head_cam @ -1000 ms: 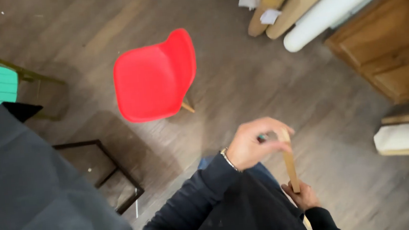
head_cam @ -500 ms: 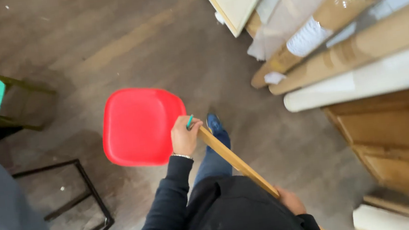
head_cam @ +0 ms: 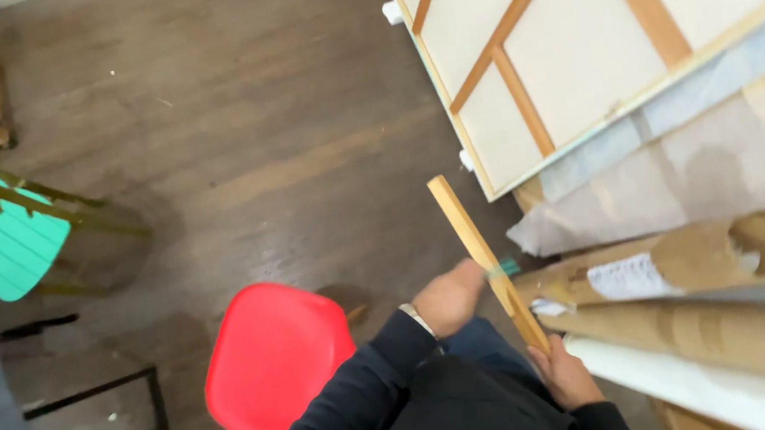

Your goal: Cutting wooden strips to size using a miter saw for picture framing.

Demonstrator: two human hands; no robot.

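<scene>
Seen from above, looking down at a dark wooden floor (head_cam: 235,136). At the far left a mint-green slatted chair (head_cam: 2,247) with thin wooden legs lies tipped on its side, and below it stands a black metal frame (head_cam: 154,410) next to something grey at the edge. Toward the middle, a red plastic chair (head_cam: 275,356) stands close beside the person, whose dark sleeves and dark top fill the bottom centre. The left hand (head_cam: 447,298) is raised and closed around a small teal-tipped tool (head_cam: 505,269), held right against a long, thin wooden slat (head_cam: 485,257); what kind of tool it is cannot be told. The right hand (head_cam: 561,371) grips the lower end of the slat, which slants up and to the left, its upper end free in the air above the floor. To the right, a large stretched canvas (head_cam: 591,45) shows its back with pale wooden cross-braces, leaning over sheets of translucent wrapping (head_cam: 705,165), brown cardboard tubes (head_cam: 686,260) and a white roll (head_cam: 718,393) stacked along the right edge. The slat looks bare, with no mark or cut visible on it, so the work on it seems to be only at its start, with the tool just brought to the wood
</scene>
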